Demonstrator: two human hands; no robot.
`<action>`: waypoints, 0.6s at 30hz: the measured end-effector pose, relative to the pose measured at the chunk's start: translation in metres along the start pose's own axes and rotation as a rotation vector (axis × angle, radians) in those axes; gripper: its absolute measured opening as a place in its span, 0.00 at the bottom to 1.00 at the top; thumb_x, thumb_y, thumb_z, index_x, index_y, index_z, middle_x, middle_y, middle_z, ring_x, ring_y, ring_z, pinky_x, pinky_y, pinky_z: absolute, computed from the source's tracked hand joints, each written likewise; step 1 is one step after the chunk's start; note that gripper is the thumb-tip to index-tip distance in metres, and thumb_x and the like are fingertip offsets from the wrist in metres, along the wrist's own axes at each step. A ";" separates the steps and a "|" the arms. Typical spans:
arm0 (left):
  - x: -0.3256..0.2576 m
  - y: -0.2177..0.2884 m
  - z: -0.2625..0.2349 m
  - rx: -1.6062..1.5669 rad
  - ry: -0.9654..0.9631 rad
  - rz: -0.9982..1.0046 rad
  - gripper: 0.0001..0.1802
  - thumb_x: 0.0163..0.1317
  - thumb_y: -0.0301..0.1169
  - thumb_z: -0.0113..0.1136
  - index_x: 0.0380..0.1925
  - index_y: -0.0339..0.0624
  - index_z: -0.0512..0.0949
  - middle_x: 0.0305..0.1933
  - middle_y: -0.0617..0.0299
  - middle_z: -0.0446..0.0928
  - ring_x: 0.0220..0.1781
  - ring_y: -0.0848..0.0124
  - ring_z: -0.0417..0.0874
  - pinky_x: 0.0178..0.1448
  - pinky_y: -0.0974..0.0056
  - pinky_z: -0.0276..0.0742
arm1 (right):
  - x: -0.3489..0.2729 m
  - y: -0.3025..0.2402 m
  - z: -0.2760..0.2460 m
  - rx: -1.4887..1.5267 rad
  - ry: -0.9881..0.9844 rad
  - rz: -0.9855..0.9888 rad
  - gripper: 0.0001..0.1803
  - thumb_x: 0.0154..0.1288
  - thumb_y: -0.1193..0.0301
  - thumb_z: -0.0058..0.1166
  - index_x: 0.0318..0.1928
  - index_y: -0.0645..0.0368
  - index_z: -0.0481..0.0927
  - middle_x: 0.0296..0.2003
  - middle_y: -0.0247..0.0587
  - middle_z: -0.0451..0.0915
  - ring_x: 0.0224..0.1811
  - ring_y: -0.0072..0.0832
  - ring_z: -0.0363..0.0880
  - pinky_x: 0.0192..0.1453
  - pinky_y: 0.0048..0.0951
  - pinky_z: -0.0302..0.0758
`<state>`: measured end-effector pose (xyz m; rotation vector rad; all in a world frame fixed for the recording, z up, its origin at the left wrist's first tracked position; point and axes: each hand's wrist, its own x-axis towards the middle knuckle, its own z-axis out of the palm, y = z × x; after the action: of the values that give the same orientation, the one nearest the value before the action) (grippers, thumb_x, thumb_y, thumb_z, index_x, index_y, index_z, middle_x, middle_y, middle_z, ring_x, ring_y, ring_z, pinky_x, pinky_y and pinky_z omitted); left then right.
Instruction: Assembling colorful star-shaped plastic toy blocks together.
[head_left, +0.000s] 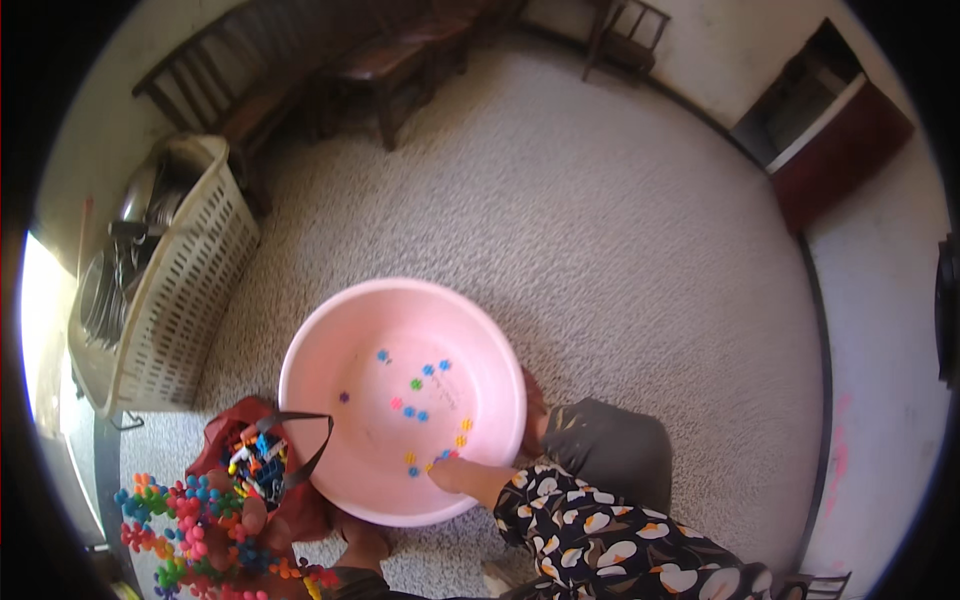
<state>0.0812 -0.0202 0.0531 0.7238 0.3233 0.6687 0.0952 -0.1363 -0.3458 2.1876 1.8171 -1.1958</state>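
Observation:
In the large pink basin, my right hand reaches down to the bottom on the near right side. Small flower-shaped plastic pieces touch or lie right by its fingertips; the fingers themselves are mostly hidden beneath the hand. Several more loose pieces are scattered over the basin floor, among them a green piece, a pink piece and a yellow piece. At the lower left, my left hand is closed around a big bunch of linked flower-shaped pieces in many colours.
A red bag with dark straps and small coloured parts inside stands left of the basin, one strap over its rim. Farther left is a white slatted basket with metalware. Wooden benches line the far wall. My knee is right of the basin.

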 end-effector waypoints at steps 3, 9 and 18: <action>-0.043 -0.006 -0.015 -0.040 -0.066 0.050 0.37 0.51 0.36 0.57 0.59 0.32 0.55 0.58 0.47 0.64 0.57 0.53 0.69 0.49 0.50 0.75 | -0.010 0.013 -0.026 0.111 -0.024 0.005 0.11 0.52 0.73 0.44 0.31 0.65 0.79 0.32 0.54 0.79 0.33 0.44 0.79 0.36 0.41 0.75; -0.061 0.040 -0.114 -0.071 -0.134 0.153 0.38 0.50 0.34 0.58 0.60 0.32 0.55 0.58 0.47 0.65 0.57 0.53 0.68 0.49 0.50 0.75 | -0.034 0.003 -0.141 1.326 -0.164 0.078 0.10 0.60 0.67 0.46 0.25 0.59 0.72 0.19 0.36 0.73 0.18 0.25 0.72 0.21 0.30 0.72; -0.048 0.017 -0.092 -0.074 -0.231 0.151 0.38 0.50 0.29 0.55 0.61 0.33 0.52 0.57 0.41 0.65 0.58 0.51 0.69 0.51 0.48 0.75 | -0.129 -0.032 -0.272 1.910 -0.128 -0.359 0.07 0.59 0.66 0.44 0.35 0.55 0.69 0.26 0.36 0.73 0.23 0.25 0.73 0.22 0.28 0.75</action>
<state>-0.0074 0.0034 0.0018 0.7519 0.0314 0.7282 0.2078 -0.0966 -0.0671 1.6840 0.6668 -4.0031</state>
